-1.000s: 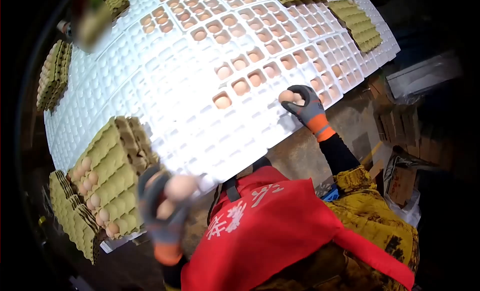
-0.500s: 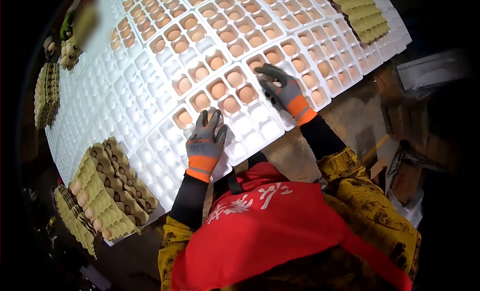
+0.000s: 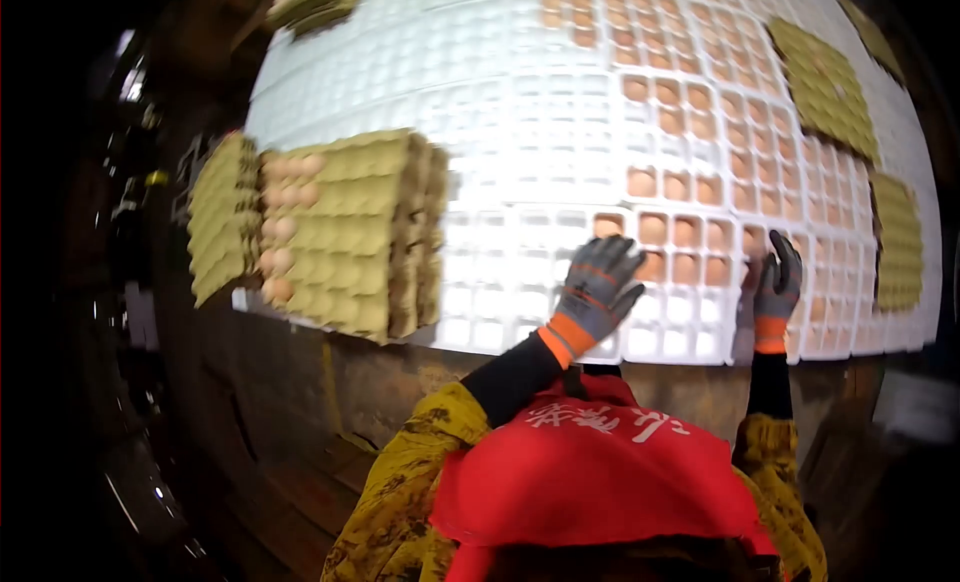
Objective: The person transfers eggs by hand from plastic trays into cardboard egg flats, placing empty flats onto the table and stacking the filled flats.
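My left hand (image 3: 600,284), in a grey glove with an orange cuff, is over a white moulded egg tray (image 3: 675,342). Its fingers are apart, their tips just below a brown egg (image 3: 607,224) in a cell; what lies under the palm is hidden. To the right, my right hand (image 3: 778,282), gloved alike, is at the neighbouring tray column. Its fingers are bent but apart, close to another egg (image 3: 753,242); no held egg shows. Brown eggs (image 3: 685,269) fill upper cells between the hands, while the lower cells there are bare.
Stacked pulp egg flats (image 3: 350,232), with eggs along one side, stand on the left. More flats lie on the right (image 3: 825,87) and at the top left (image 3: 320,4). White trays cover the table, whose front edge runs just before my red apron (image 3: 600,472).
The view has swung left, bringing the stacked flats nearer the middle. My left hand has drawn back slightly from the egg at its fingertips. My right hand has turned more upright.
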Demonstrator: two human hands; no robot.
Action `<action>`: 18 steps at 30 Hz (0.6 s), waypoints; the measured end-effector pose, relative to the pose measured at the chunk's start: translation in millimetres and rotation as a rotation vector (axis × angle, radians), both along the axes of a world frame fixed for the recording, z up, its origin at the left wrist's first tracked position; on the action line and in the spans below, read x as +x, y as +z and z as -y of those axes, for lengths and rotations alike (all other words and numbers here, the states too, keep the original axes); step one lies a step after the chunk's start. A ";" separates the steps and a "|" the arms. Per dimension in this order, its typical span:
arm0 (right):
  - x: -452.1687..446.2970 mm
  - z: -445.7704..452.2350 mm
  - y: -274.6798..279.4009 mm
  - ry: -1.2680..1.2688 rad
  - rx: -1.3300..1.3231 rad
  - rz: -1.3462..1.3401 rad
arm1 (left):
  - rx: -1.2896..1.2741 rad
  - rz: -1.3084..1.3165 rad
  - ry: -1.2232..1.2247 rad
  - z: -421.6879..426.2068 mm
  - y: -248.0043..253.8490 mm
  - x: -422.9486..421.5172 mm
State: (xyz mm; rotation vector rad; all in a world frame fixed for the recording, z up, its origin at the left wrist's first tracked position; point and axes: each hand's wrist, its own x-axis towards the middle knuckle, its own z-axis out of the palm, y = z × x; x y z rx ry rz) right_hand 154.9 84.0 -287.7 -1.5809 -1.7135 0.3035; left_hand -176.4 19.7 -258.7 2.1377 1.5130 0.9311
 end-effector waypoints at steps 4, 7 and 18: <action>-145.0 -16.4 78.0 0.275 -0.008 -0.292 | 0.130 -0.067 0.137 36.4 114.6 -100.9; -286.2 -14.8 132.0 0.604 0.004 -0.321 | 0.278 0.039 0.510 73.8 146.7 -219.3; -615.7 -3.8 176.0 0.839 0.004 0.382 | -0.086 -0.651 0.675 55.5 153.6 -431.4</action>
